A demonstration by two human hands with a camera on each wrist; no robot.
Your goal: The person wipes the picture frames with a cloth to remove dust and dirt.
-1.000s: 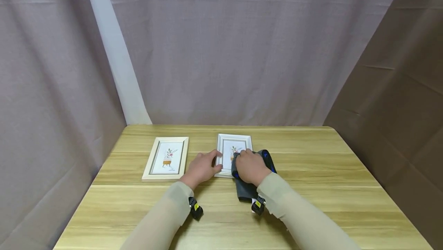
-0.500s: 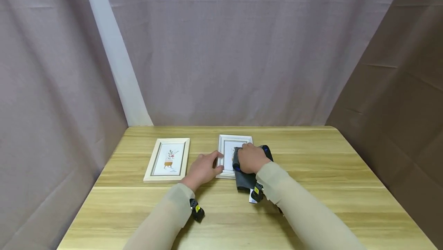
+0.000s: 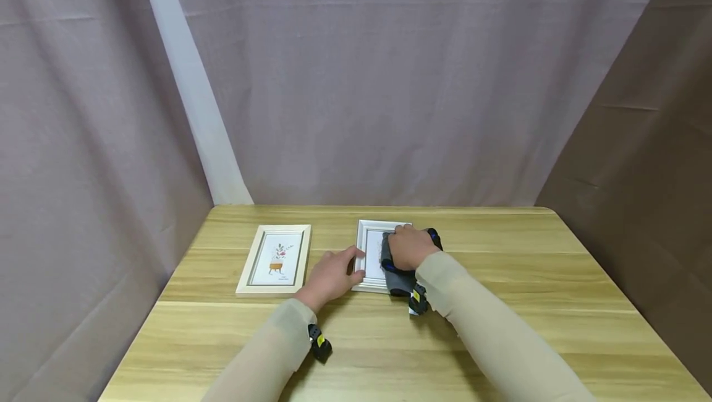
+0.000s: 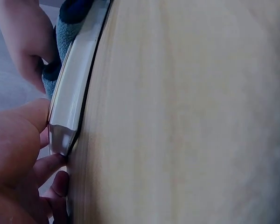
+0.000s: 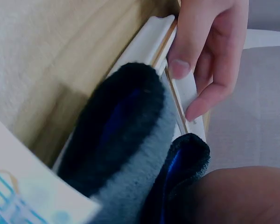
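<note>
A white picture frame (image 3: 362,238) lies flat on the table, its print partly covered. My left hand (image 3: 331,275) holds it along the left edge; in the right wrist view the thumb and a finger rest on the moulding. A folded grey towel (image 3: 399,282) with dark edging is bunched in my right hand (image 3: 410,247), whose fingers curl over it against the frame's right half. Close up, thick folds of the towel (image 5: 144,168) lie over the frame, with a printed label (image 5: 32,186) in front. My right palm is hidden.
To the left, a cream picture frame (image 3: 251,260) with a potted-plant print lies face up. The wooden table (image 3: 356,346) ends at a grey curtain (image 3: 378,111) behind, with a brown curtain (image 3: 639,204) at the right.
My right hand has slid the towel up the frame, away from me, covering more of the print's upper right. My left hand keeps its place on the left edge.
</note>
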